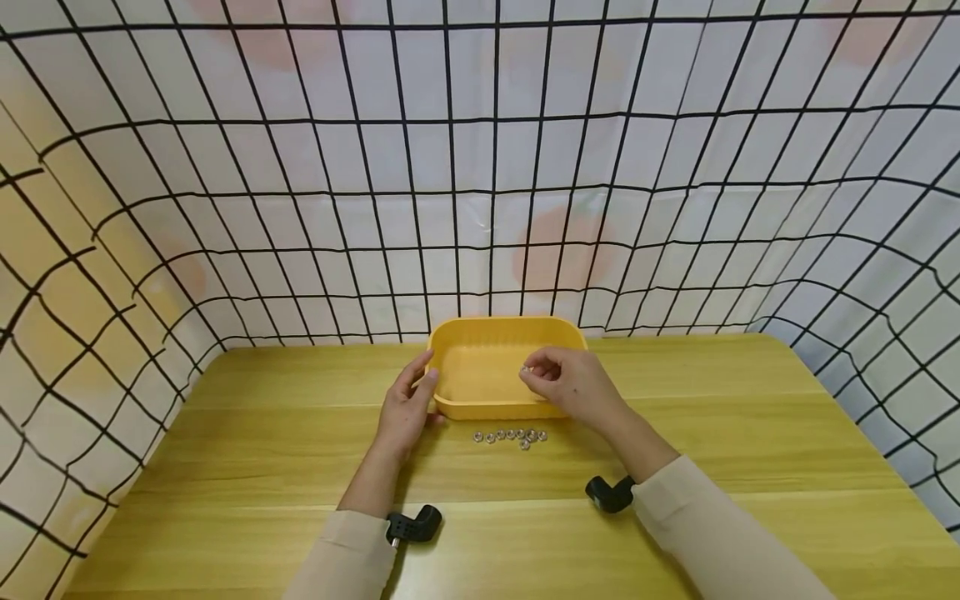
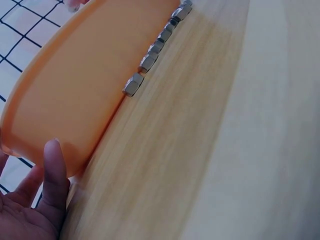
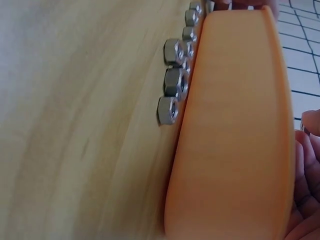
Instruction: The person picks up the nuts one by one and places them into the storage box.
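A yellow plastic tray (image 1: 495,411) stands at the back of the table; it looks orange in both wrist views. My left hand (image 1: 405,408) rests against its left end, and in the left wrist view the straight thumb (image 2: 54,165) lies by the tray's near corner. Over the right part of the tray, my right hand (image 1: 573,383) pinches a small metal nut (image 1: 527,369) between thumb and fingertips. Several hex nuts (image 1: 511,434) lie in a row along the tray's front wall. One nut (image 1: 525,444) sits nearer to me than the others.
The wooden table (image 1: 495,533) reaches toward me in front of the nuts. Behind and at both sides rises a black wire grid (image 1: 492,192) with a pale printed cloth behind it. A black wrist device (image 1: 416,525) is strapped at each sleeve cuff.
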`<move>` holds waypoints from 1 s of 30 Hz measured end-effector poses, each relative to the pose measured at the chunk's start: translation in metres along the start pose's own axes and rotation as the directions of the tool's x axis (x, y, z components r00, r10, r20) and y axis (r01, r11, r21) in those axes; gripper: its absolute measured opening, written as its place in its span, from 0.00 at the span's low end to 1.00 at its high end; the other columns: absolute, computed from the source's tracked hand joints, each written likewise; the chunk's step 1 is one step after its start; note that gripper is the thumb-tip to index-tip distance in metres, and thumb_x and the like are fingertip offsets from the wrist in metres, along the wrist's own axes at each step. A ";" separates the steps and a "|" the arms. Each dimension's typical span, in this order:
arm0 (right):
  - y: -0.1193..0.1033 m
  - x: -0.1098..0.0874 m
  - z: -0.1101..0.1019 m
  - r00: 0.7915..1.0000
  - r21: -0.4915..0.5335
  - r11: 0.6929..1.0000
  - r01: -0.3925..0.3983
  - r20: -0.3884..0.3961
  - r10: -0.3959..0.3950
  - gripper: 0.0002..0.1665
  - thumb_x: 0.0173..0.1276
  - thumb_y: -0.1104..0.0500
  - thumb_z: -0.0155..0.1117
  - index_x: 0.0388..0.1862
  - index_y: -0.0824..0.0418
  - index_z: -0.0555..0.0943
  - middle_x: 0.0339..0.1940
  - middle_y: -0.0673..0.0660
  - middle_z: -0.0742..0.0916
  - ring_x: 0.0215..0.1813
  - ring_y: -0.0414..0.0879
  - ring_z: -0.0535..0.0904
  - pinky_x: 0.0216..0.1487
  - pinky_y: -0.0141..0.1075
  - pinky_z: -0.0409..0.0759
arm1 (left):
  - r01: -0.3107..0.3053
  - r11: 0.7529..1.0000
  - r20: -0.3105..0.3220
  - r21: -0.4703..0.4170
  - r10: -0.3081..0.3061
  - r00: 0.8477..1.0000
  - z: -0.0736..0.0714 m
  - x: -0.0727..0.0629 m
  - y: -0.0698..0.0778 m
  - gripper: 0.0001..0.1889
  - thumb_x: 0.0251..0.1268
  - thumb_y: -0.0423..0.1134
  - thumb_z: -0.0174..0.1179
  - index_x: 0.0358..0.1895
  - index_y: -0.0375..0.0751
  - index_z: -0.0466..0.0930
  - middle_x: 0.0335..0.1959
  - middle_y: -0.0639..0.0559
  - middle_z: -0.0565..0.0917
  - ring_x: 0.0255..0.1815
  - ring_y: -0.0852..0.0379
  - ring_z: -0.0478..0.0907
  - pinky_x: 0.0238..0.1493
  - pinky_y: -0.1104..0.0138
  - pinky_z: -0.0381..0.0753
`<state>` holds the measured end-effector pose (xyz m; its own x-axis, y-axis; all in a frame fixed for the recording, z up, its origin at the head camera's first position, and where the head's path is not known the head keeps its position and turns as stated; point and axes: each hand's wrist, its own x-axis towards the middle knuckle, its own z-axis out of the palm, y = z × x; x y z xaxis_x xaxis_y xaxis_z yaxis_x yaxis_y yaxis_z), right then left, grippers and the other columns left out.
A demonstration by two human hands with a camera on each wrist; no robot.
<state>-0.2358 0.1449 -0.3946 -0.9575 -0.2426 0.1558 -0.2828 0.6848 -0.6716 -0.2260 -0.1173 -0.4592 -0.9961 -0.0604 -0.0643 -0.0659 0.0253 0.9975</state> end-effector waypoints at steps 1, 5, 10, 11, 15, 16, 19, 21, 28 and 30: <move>0.001 0.001 0.001 1.000 -0.007 1.000 0.004 -0.002 -0.004 0.08 0.70 0.50 0.71 0.40 0.53 0.86 0.32 0.48 0.87 0.33 0.42 0.79 0.34 0.32 0.81 | 0.001 1.000 0.001 -0.001 -0.001 1.000 0.000 0.000 0.000 0.24 0.79 0.52 0.54 0.75 0.62 0.70 0.76 0.46 0.67 0.61 0.42 0.77 0.30 0.71 0.86; 0.003 0.007 0.002 1.000 -0.008 1.000 0.010 -0.002 -0.010 0.09 0.70 0.50 0.70 0.40 0.53 0.86 0.30 0.49 0.86 0.31 0.43 0.77 0.31 0.32 0.78 | 0.000 1.000 -0.003 -0.006 0.000 1.000 0.001 -0.001 0.000 0.24 0.79 0.51 0.54 0.74 0.62 0.70 0.77 0.44 0.65 0.61 0.42 0.77 0.29 0.71 0.85; 0.004 0.015 0.003 0.999 0.023 1.000 -0.019 0.030 0.019 0.10 0.71 0.49 0.69 0.43 0.53 0.86 0.31 0.50 0.86 0.27 0.43 0.75 0.25 0.32 0.74 | 0.004 1.000 -0.010 -0.013 -0.004 1.000 0.003 -0.001 0.000 0.23 0.79 0.51 0.55 0.74 0.62 0.71 0.76 0.44 0.66 0.61 0.43 0.77 0.28 0.70 0.86; 0.004 0.017 0.004 0.999 0.030 0.999 -0.030 0.039 0.029 0.10 0.71 0.49 0.69 0.43 0.53 0.86 0.31 0.50 0.86 0.27 0.44 0.75 0.25 0.32 0.74 | 0.004 1.000 -0.011 -0.014 -0.004 1.000 0.003 -0.001 -0.001 0.23 0.79 0.51 0.55 0.74 0.62 0.71 0.76 0.44 0.66 0.61 0.43 0.77 0.28 0.70 0.86; 0.004 0.022 0.007 0.997 0.028 0.998 -0.048 0.060 0.046 0.10 0.71 0.48 0.69 0.43 0.52 0.86 0.32 0.51 0.86 0.26 0.44 0.74 0.25 0.32 0.74 | -0.002 1.000 -0.013 -0.017 0.002 1.000 0.004 0.000 0.000 0.24 0.79 0.50 0.55 0.74 0.61 0.71 0.77 0.42 0.65 0.61 0.43 0.77 0.28 0.70 0.86; 0.004 0.024 0.008 0.997 0.022 0.998 -0.052 0.063 0.050 0.10 0.71 0.48 0.69 0.43 0.52 0.86 0.33 0.51 0.86 0.26 0.44 0.74 0.25 0.33 0.74 | 0.000 1.000 -0.016 -0.017 0.000 1.000 0.004 0.000 0.000 0.24 0.79 0.50 0.56 0.74 0.61 0.71 0.77 0.43 0.65 0.61 0.43 0.77 0.28 0.70 0.86; 0.004 0.029 0.010 0.997 0.008 0.998 -0.059 0.059 0.059 0.10 0.71 0.48 0.69 0.43 0.52 0.86 0.33 0.52 0.86 0.27 0.44 0.74 0.27 0.33 0.74 | -0.001 1.000 -0.015 -0.015 0.001 1.000 0.004 -0.001 0.001 0.23 0.79 0.50 0.55 0.74 0.61 0.71 0.77 0.43 0.65 0.60 0.43 0.78 0.28 0.71 0.85; 0.004 0.032 0.012 0.997 0.002 0.998 -0.059 0.057 0.059 0.10 0.71 0.48 0.69 0.44 0.52 0.86 0.33 0.52 0.86 0.27 0.45 0.74 0.28 0.33 0.75 | 0.000 1.000 -0.015 -0.015 -0.001 1.000 0.003 -0.001 0.001 0.23 0.79 0.50 0.55 0.74 0.61 0.71 0.77 0.44 0.65 0.60 0.43 0.78 0.28 0.70 0.86; 0.008 0.041 0.018 0.996 0.025 0.996 -0.085 0.039 0.084 0.11 0.71 0.48 0.68 0.45 0.52 0.86 0.33 0.52 0.87 0.28 0.45 0.75 0.29 0.33 0.74 | -0.003 1.000 -0.009 -0.015 0.003 1.000 0.002 0.001 0.000 0.24 0.79 0.49 0.55 0.75 0.59 0.70 0.77 0.43 0.65 0.63 0.42 0.76 0.28 0.71 0.86; 0.009 0.042 0.019 0.995 0.027 0.995 -0.094 0.042 0.093 0.11 0.72 0.48 0.68 0.46 0.52 0.86 0.33 0.52 0.86 0.28 0.45 0.74 0.28 0.33 0.73 | 0.000 1.000 -0.012 -0.017 0.000 1.000 0.001 0.001 0.000 0.24 0.79 0.49 0.56 0.74 0.60 0.70 0.77 0.43 0.65 0.64 0.42 0.76 0.28 0.70 0.86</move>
<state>-0.2777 0.1275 -0.4079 -0.9764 -0.2068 0.0617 -0.1897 0.6858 -0.7026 -0.2269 -0.1167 -0.4594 -0.9953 -0.0727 -0.0643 -0.0651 0.0088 0.9978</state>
